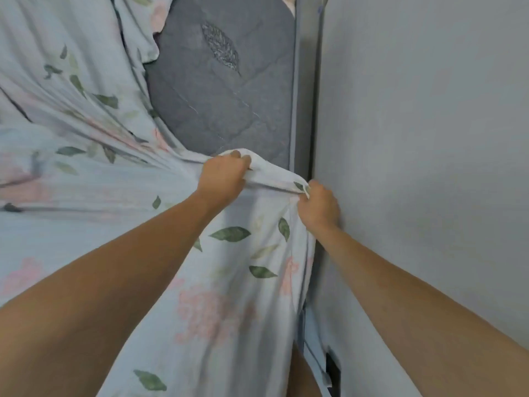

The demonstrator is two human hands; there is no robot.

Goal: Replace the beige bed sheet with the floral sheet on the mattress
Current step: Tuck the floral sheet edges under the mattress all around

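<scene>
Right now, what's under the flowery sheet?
A grey mattress shows where the floral sheet hasn't reached. Whatever lies under the covered part is hidden.

The mattress lies ahead of me, its right edge close beside the wall. The floral sheet covers its left and near parts; the far right part is bare. My left hand grips the sheet's edge on top of the mattress. My right hand, to its right, grips the same edge against the wall.
</scene>
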